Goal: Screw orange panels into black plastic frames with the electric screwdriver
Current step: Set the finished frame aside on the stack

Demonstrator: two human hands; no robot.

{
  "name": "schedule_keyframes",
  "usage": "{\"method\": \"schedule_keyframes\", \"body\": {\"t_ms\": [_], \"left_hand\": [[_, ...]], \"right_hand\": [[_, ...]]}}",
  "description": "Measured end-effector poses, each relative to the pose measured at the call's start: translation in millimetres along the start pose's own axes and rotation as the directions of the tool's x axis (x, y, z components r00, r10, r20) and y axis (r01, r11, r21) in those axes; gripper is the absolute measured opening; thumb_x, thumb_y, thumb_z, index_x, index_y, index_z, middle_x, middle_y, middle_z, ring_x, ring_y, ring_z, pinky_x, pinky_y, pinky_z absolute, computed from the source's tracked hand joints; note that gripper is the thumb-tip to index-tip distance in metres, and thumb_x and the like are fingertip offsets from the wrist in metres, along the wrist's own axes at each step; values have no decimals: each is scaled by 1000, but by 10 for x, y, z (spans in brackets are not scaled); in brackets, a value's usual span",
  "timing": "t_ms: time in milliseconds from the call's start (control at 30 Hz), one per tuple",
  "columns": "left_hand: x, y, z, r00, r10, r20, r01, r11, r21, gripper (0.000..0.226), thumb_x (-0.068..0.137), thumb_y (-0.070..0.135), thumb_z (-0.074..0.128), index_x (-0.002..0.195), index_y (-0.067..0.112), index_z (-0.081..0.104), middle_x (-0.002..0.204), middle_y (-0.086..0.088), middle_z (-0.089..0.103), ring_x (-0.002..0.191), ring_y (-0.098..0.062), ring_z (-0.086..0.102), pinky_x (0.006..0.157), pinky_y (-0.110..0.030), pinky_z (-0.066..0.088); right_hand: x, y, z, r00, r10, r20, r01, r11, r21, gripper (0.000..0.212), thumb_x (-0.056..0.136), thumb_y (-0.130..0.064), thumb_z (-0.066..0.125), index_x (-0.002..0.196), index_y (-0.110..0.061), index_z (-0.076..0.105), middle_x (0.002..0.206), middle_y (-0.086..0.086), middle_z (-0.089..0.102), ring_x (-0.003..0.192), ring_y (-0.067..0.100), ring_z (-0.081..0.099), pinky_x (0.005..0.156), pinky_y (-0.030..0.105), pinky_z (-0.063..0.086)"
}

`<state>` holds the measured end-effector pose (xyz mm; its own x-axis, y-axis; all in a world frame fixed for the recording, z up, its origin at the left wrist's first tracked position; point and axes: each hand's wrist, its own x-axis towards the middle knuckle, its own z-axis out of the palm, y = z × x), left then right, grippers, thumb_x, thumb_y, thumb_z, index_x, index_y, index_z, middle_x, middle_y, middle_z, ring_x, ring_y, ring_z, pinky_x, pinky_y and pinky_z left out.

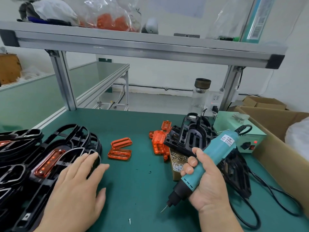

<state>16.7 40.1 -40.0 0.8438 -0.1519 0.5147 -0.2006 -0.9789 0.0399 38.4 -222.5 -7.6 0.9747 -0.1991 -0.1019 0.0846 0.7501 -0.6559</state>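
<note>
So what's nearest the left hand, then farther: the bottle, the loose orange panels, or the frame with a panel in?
1. Frame with a panel, beside the left hand, far left.
2. Loose orange panels, table middle.
3. Bottle, back right.

Left grip (pixel 75 190), right grip (pixel 206 183): both bare; nails (pixel 192 162) short, trimmed, plain; wrists (pixel 217 221) bare too.
</note>
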Motion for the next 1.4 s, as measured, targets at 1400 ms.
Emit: {"method": "schedule_keyframes", "body": {"t_ms": [1400], "left_hand": [[-15,785,-205,981,-58,187,160,790,-591,49,62,35,61,95,68,46,90,38,58,68,8,58,61,-11,47]], "right_hand": [[-367,-586,-197,998,59,35,-31,840,-541,26,91,-36,54,99,-15,67,80,12,67,58,22,55,62,35,45]]}}
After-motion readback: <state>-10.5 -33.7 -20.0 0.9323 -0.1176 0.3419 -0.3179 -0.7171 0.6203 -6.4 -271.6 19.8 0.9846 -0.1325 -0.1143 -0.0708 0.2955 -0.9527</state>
